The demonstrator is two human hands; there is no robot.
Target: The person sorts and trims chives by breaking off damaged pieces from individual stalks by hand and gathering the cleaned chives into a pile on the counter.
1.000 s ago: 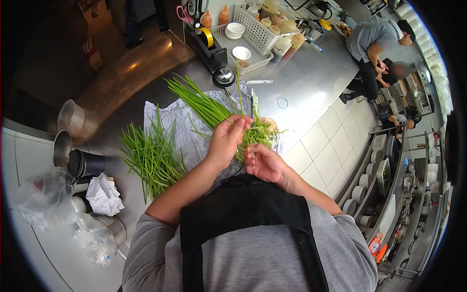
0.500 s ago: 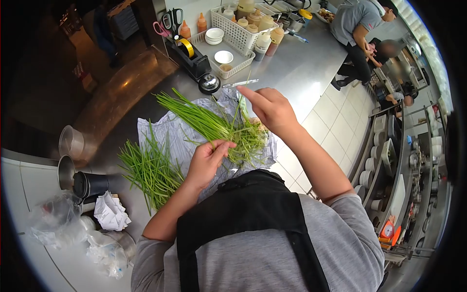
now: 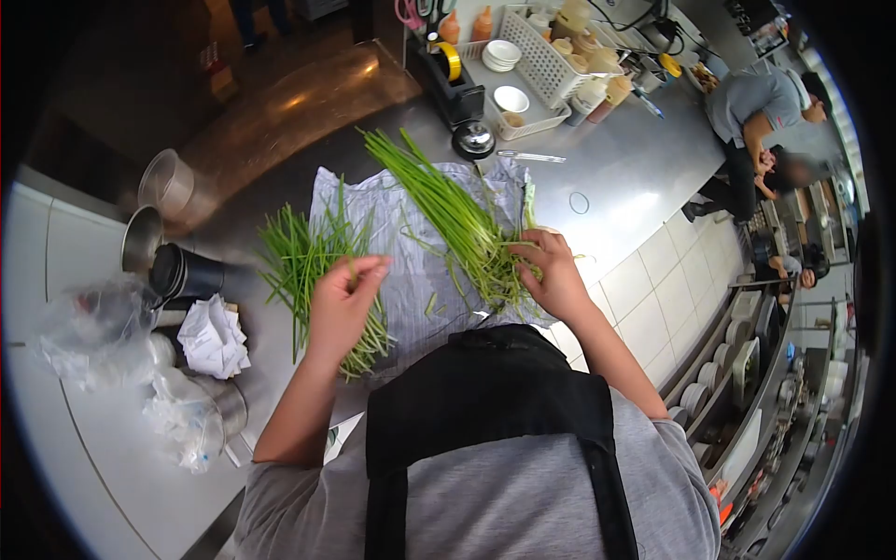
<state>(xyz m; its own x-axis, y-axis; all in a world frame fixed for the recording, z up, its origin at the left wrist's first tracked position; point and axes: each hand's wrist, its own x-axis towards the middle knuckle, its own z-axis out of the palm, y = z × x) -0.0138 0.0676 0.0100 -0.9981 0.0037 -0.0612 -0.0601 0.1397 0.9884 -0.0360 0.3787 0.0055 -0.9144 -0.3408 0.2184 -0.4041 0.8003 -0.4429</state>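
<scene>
My left hand (image 3: 342, 306) is over the left pile of long green stalks (image 3: 303, 257), its thumb and fingertips pinched together, with a thin green stalk showing between the fingers. My right hand (image 3: 558, 276) reaches over the pale root ends at the right, thumb and fingers curved but apart. Beside it lies a second bundle of green stalks (image 3: 425, 191), slanting from upper left down to a tangle of trimmings (image 3: 504, 280). Both piles rest on a crumpled striped cloth (image 3: 411, 289).
A steel call bell (image 3: 473, 140), a tape dispenser (image 3: 452, 91) and a basket of bottles (image 3: 546, 61) stand beyond the cloth. At left are a dark container (image 3: 187, 273), crumpled papers (image 3: 213, 338) and plastic bags (image 3: 98, 331). A co-worker (image 3: 761, 107) is at upper right.
My left hand has moved left, from the cloth's middle to the left pile. My right hand has come down from near the bell to the trimmings. The camera view has shifted.
</scene>
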